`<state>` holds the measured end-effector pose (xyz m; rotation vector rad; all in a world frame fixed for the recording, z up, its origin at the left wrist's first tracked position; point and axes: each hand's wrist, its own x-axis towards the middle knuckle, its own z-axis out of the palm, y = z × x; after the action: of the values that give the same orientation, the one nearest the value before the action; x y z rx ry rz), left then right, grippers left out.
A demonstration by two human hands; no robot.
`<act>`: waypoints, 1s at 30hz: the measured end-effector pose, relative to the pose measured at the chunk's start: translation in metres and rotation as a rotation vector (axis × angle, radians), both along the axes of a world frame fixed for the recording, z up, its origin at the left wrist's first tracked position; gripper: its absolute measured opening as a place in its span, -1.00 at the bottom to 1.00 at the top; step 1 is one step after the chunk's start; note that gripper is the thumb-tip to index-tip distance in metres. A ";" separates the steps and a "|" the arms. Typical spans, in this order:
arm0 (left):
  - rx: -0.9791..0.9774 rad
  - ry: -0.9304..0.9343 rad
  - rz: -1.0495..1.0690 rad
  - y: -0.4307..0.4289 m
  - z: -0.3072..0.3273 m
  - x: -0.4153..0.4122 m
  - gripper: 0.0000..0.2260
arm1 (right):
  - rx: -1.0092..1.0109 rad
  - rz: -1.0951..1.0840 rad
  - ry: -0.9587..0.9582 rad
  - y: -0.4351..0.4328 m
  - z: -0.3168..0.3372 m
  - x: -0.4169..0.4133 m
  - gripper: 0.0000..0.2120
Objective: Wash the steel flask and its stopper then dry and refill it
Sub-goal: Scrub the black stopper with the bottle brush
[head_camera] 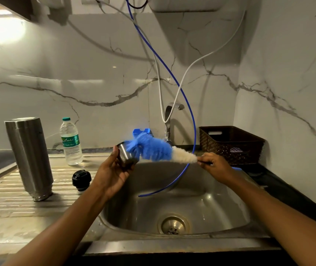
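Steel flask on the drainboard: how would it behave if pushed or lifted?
It probably tips easily: the steel flask is tall and seems to stand on its narrower end on the ribbed drainboard. Its smooth metal may slip in a grip. Apparently mouth-down, so likely empty and light.

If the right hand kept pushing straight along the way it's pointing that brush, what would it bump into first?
Most likely the steel cup gripped by the left hand: the right hand aims the brush leftward, its blue bristles at the cup's mouth, though blur hides contact.
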<state>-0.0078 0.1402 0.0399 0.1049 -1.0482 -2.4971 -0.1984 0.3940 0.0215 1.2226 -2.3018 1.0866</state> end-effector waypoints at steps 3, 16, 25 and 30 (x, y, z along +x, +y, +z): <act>-0.006 0.016 -0.001 -0.007 -0.001 -0.001 -0.10 | -0.006 -0.031 -0.017 0.007 0.001 -0.002 -0.75; -0.224 0.117 0.296 -0.022 -0.005 -0.001 -0.59 | 0.179 -0.006 -0.154 0.020 0.015 -0.003 -0.81; -0.632 0.041 0.344 -0.022 -0.016 -0.004 -0.43 | 0.361 0.168 -0.186 0.006 0.021 0.021 -0.87; -0.619 0.052 0.386 -0.026 -0.013 -0.004 -0.61 | 0.220 0.130 -0.276 0.030 0.032 0.012 -0.82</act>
<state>-0.0119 0.1139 0.0269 0.0477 -1.5562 -1.7454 -0.1867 0.4244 0.0536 1.3963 -2.6404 1.1309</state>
